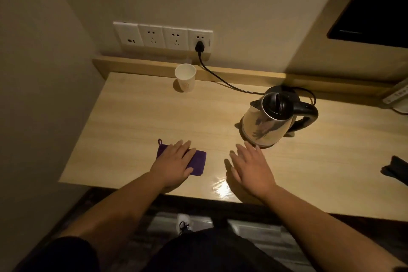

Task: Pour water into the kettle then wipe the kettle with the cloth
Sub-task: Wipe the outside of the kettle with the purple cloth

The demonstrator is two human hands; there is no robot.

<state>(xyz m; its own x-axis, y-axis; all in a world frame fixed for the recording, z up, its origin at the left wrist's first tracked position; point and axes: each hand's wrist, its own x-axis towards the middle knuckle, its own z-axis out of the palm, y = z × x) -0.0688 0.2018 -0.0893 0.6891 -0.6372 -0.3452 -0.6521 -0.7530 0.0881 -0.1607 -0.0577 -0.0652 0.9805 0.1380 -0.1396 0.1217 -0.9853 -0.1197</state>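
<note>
A steel kettle (265, 126) with a black lid and handle stands upright on the wooden table (136, 117), right of centre, lid down. A white paper cup (185, 77) stands upright at the table's back edge. A folded purple cloth (198, 161) lies near the front edge. My left hand (174, 163) rests flat on the cloth with straight fingers, covering its left part. My right hand (251, 165) is spread flat just above the table, a little in front of the kettle's base, holding nothing.
The kettle's black base (295, 93) sits behind it, its cord (220, 79) running to a plug in the wall socket strip (163, 36). A dark object (395, 168) lies at the right edge. A power strip (397, 95) sits at the far right. A wall closes the left side.
</note>
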